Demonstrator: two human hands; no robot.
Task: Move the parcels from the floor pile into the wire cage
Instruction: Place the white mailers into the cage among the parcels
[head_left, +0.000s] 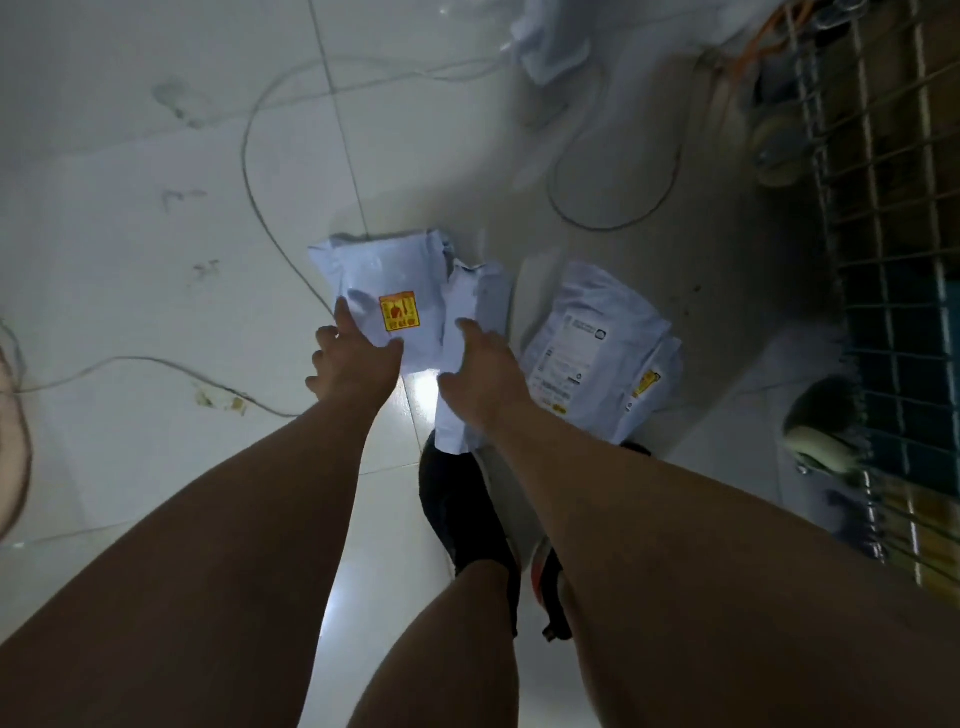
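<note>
- The fingers (343, 314) of our left hand (356, 364) are spread and relaxed, forefinger and thumb touching the near end of the stickered parcel (374, 270); they grip nothing.
- The fingers (470, 332) of our right hand (485, 379) lie loosely straight on the narrow parcel (480, 296).
- Both parcels lie flat on the floor (156, 260), side by side, long axes running away from us.
- They are crumpled white plastic mailers; the left one bears an orange-and-yellow sticker (397, 310).
- A third parcel (597, 332) lies beside them, nearer the wire cage (883, 234).
</note>
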